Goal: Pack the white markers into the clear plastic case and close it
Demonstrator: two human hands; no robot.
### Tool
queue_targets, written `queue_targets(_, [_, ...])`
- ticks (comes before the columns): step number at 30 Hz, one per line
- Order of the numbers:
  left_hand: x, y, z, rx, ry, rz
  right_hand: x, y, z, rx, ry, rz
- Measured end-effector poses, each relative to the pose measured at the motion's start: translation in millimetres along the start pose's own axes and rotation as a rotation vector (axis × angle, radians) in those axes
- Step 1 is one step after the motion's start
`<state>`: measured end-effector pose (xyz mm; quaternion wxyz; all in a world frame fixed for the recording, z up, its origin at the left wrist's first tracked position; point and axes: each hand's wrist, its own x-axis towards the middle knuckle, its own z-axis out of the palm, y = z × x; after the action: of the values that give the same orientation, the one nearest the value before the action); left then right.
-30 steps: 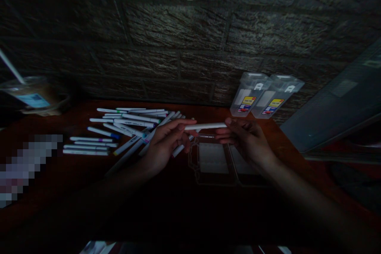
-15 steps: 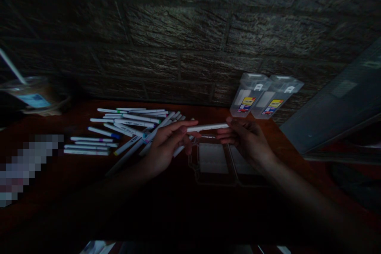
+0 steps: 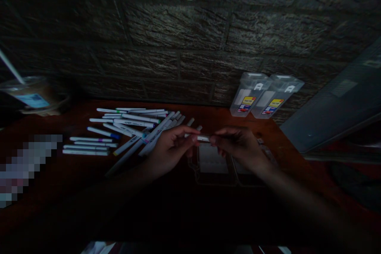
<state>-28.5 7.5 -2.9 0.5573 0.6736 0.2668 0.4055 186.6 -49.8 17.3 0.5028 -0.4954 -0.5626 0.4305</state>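
Note:
My left hand (image 3: 169,149) and my right hand (image 3: 241,145) meet over a dark red table (image 3: 74,174), both pinched on one white marker (image 3: 203,138). Only a short piece of the marker shows between the fingertips. Under the hands lies an open clear plastic case (image 3: 212,164). A spread of several white markers (image 3: 133,125) with coloured caps lies to the left of my left hand.
Two clear plastic marker cases (image 3: 264,95) with yellow labels lean against the brick wall (image 3: 184,31) at the back right. A plastic cup with a straw (image 3: 29,95) stands far left. A grey slanted panel (image 3: 336,111) is at the right.
The hands have drawn closer together and dropped a little toward the case. The marker, earlier seen at nearly full length between them, is now mostly covered by the fingers.

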Motion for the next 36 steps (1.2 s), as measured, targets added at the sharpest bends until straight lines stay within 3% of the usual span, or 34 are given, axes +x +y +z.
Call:
queue_targets(11, [-6.0, -3.5, 6.5, 0.040, -0.085, 0.011, -5.2, 7.9, 8.5, -0.040, -0.056, -0.074])
queue_targets(19, [4.5, 2.1, -2.3, -0.065, 0.071, -0.054, -0.4, -1.5, -1.3, 0.052, 0.013, 0.042])
queue_targets(24, [9.4, -2.3, -6.3, -0.231, 0.151, -0.074, 2.2, 0.0, -3.4, 0.256, 0.063, 0.052])
queue_targets(30, [7.7, -4.9, -6.4, -0.340, 0.137, -0.082, 4.3, 0.7, -4.4, 0.341, 0.090, 0.042])
queue_targets(36, [3.6, 1.4, -4.2, -0.275, 0.111, -0.036, 6.3, 3.0, -6.4, 0.319, 0.127, 0.030])
